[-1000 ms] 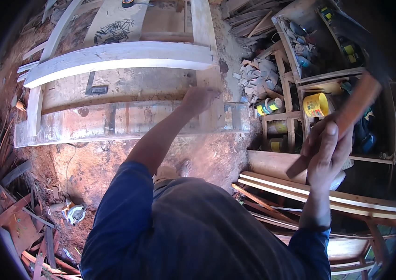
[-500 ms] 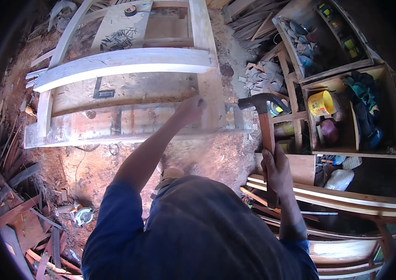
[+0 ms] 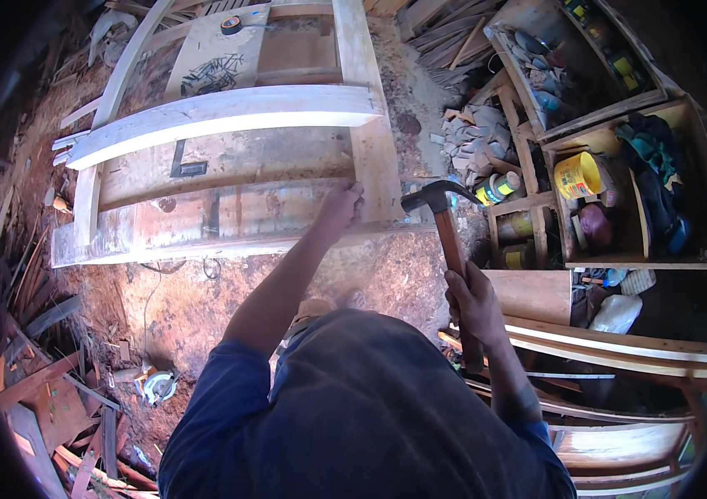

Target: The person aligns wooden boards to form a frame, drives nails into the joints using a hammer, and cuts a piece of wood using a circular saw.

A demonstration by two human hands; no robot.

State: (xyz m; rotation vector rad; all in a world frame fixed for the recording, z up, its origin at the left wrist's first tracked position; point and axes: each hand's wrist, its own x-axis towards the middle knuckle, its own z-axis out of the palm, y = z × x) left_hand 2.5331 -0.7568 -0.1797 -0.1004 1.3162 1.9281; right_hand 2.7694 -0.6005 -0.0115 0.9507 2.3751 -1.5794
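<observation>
My right hand (image 3: 476,303) is wrapped round the wooden handle of a claw hammer (image 3: 451,241). The hammer stands with its dark head up and its striking face toward the wooden frame. Fingers pinched together, my left hand (image 3: 342,206) is at the inner edge of the frame's right-hand board (image 3: 377,166). Whatever it pinches is too small to make out. The pale wooden frame (image 3: 228,108) lies over a worn bench (image 3: 137,241). A metal square (image 3: 188,169) lies inside the frame, left of my left hand.
Loose nails (image 3: 212,75) and a tape roll (image 3: 231,25) lie on a board at the far side. Wooden boxes (image 3: 640,266) with a yellow tub (image 3: 578,175) stand to the right. Long boards (image 3: 620,341) lie below them. Scrap wood (image 3: 45,391) is heaped at the left.
The hammer has moved left in my right hand, its head nearer the frame and my left hand. My left hand stays at the right-hand board, still pinched. The view has shifted slightly.
</observation>
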